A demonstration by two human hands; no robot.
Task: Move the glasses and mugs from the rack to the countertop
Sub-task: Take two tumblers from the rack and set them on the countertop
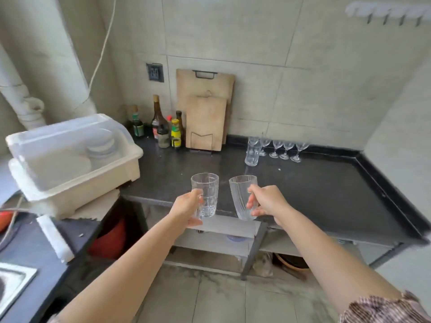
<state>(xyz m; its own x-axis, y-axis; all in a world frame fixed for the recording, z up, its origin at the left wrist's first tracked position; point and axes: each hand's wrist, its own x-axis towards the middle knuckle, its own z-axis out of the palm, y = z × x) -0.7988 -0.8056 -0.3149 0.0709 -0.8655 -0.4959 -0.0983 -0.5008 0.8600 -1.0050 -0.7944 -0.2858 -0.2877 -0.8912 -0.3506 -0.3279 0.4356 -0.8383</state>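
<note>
My left hand (186, 207) grips a clear patterned glass tumbler (206, 194), held upright above the front edge of the black countertop (314, 190). Beside it, my right hand (268, 202) holds a second clear ribbed glass (241, 194), tilted slightly. Both glasses hang in the air, close together but apart. At the back of the countertop stand a tall clear tumbler (252, 151) and several stemmed wine glasses (283, 149). The white dish rack (74, 159) with a translucent lid sits to the left with plates inside.
Several sauce bottles (163, 129) and two wooden cutting boards (205, 117) lean at the back wall. A raised black rim edges the countertop. A steel sink (11, 283) is at lower left. Shelves and an orange basin sit under the counter.
</note>
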